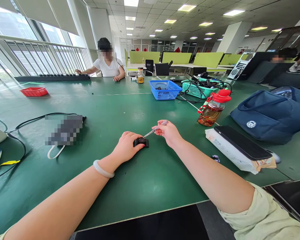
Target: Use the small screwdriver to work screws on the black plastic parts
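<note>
My left hand [126, 146] rests on the green table, its thumb and fingers closed around a small black square part [146, 143] with a dark round piece on top. In my right hand [170, 133] is a slim screwdriver [150, 132] with a clear handle, pinched between thumb and fingers. Its thin shaft slants down to the left, and the tip meets or nearly meets the round piece; the exact contact is too small to tell. My left fingers partly hide the black part.
Right of my arm lie a tissue pack [230, 150] with a phone [242, 141] on it, a red-lidded bottle [212, 108] and a blue bag [272, 113]. Blue [165, 91] and green baskets [197, 89] stand farther back. A pixelated dark device [66, 130] lies left. Another person [108, 65] sits opposite.
</note>
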The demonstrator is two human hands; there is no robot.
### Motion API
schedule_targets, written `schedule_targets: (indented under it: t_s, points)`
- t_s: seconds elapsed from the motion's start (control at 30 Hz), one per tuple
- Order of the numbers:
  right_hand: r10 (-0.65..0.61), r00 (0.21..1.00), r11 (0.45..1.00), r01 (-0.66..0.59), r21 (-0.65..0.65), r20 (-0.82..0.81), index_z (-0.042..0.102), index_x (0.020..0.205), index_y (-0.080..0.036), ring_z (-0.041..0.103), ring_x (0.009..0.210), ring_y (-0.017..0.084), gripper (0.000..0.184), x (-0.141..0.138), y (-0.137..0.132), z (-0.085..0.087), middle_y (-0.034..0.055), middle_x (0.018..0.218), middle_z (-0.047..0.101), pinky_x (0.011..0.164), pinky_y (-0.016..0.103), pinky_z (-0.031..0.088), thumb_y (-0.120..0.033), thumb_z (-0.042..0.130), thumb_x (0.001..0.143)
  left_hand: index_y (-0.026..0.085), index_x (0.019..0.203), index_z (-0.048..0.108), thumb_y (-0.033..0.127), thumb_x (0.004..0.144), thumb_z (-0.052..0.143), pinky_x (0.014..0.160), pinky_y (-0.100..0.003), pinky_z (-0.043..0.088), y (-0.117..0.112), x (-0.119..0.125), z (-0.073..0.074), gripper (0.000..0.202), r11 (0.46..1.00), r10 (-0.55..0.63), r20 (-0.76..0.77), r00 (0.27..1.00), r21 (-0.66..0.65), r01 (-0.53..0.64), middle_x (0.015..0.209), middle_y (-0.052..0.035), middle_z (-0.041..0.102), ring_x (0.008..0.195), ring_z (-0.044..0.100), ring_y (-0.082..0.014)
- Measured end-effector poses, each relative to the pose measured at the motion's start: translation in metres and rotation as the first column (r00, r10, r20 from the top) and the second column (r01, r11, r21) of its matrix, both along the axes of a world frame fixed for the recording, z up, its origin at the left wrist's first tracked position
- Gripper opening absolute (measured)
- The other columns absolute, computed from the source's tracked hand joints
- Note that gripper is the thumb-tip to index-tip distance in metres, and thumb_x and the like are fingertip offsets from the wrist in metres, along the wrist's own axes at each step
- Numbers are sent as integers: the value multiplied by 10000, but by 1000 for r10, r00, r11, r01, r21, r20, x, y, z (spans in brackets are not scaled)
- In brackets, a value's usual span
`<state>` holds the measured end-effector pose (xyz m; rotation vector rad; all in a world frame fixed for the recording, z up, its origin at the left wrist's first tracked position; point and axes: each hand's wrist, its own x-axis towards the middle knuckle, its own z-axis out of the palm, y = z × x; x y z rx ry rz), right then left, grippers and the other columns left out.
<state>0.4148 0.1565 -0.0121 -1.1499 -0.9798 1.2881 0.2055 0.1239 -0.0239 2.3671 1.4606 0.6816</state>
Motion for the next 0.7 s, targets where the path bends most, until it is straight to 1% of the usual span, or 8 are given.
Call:
schedule_targets:
  t_s: [0.13, 0.27, 0.37, 0.5, 0.6, 0.7]
  points:
    - [-26, 999, 1000, 26, -12, -22, 531, 858, -229, 626, 568, 129, 121, 1, 0, 2, 12, 716, 744, 618, 285, 532, -192, 641, 822, 239, 1123, 693, 397, 853, 634, 1084, -514, 417, 0, 0, 1, 318, 1000, -2, -14, 1000, -7, 2, 1156, -61, 701, 1213, 505, -318]
    - [-34, 999, 999, 34, 6, 10, 531, 850, -234, 599, 547, 130, 128, 2, 1, 1, 9, 719, 735, 609, 298, 518, -245, 654, 821, 242, 1122, 693, 395, 851, 631, 1080, -527, 421, 0, 0, 1, 317, 1000, -2, -4, 1000, -3, 2, 1156, -66, 701, 1211, 512, -321]
    - [-34, 999, 999, 32, 37, 39, 514, 844, -231, 581, 540, 120, 167, 2, 1, 2, 5, 712, 725, 617, 289, 495, -279, 669, 806, 242, 1120, 694, 396, 846, 632, 1076, -529, 427, 0, 0, 0, 320, 1000, -3, -6, 1000, 5, 3, 1152, -70, 702, 1206, 520, -324]
    - [-18, 996, 980, 0, 200, 92, 496, 882, -245, 587, 582, 127, 282, 0, -3, 4, -15, 711, 704, 673, 306, 494, -413, 696, 776, 241, 1124, 694, 404, 849, 631, 1071, -522, 432, 0, 0, 0, 325, 1000, -4, -8, 1000, 8, 5, 1151, -66, 704, 1205, 512, -325]
    - [-10, 990, 942, -37, 333, 140, 492, 925, -256, 597, 625, 145, 351, -1, -9, 7, -14, 727, 698, 711, 331, 498, -500, 688, 766, 238, 1139, 689, 401, 855, 631, 1079, -515, 422, 0, 0, 0, 333, 1000, -4, -15, 1000, -3, 4, 1161, -60, 701, 1213, 499, -326]
    - [-11, 986, 908, -60, 416, 165, 491, 948, -262, 605, 671, 163, 376, -1, -14, 11, -11, 727, 688, 719, 339, 494, -538, 676, 773, 247, 1133, 692, 403, 858, 630, 1081, -512, 417, 0, 0, 1, 322, 1000, -3, -19, 1000, -11, 3, 1154, -55, 701, 1212, 497, -322]
